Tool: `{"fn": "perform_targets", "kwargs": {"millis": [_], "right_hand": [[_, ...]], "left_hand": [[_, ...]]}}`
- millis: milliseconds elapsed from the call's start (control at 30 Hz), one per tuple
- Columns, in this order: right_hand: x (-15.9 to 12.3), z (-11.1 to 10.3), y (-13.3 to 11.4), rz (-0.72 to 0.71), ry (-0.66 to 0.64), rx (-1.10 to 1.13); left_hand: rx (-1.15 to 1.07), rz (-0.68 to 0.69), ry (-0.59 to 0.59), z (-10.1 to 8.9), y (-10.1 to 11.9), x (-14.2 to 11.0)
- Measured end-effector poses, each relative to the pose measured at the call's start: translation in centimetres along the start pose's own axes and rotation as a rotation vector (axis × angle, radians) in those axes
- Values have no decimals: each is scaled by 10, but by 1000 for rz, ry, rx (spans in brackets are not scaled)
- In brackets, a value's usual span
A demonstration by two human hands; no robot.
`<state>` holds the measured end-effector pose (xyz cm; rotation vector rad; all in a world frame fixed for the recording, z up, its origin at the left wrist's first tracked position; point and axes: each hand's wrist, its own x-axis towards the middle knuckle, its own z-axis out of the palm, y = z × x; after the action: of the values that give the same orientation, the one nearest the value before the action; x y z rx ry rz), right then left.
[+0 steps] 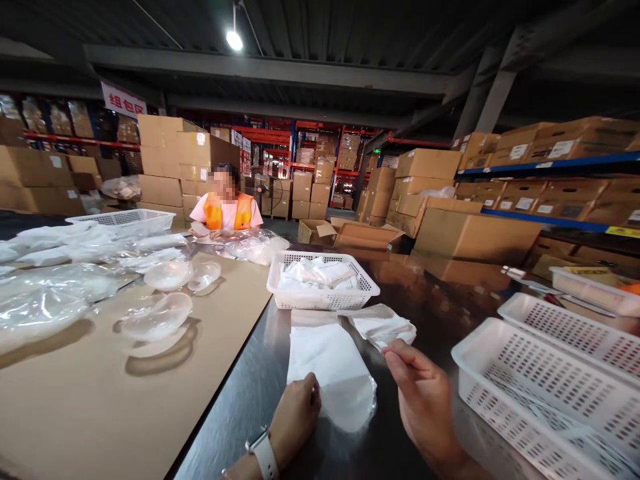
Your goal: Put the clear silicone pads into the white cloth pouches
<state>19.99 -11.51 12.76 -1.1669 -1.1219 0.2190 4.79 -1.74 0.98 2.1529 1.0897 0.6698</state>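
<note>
Packet (pixel 384 325) at right hand's (pixel 425 393) fingertips

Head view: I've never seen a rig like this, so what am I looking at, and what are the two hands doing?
There is no robot here. One camera on a person's head looks forward and down past their bare hands. The right hand pinches the edge of a small white packet. The left hand, with a watch at its wrist, is at the edge of a flat white bag; its grip is unclear. Both items are on a dark shiny table, below a white basket of similar packets. More baskets stand at right. At left, clear rounded pieces lie on a tan surface. Across sits a co-worker in an orange vest.
</note>
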Motion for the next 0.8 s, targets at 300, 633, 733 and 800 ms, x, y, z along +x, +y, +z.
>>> {"fn": "perform_targets", "kwargs": {"millis": [300,633,733,800], "right_hand": [[127,-15,115,-146,-382,-1197],[159,9,159,-130,-664,-1545],[159,-18,154,-132,-586,-1611],[154,-40,153,-122,-552,-1653]], "left_hand": [[49,-3,-33,-5,4,-2],[69,-18,-13,-2,2,1],[73,-32,-19,-1,2,1],[70,-22,-31,-1,2,1]]}}
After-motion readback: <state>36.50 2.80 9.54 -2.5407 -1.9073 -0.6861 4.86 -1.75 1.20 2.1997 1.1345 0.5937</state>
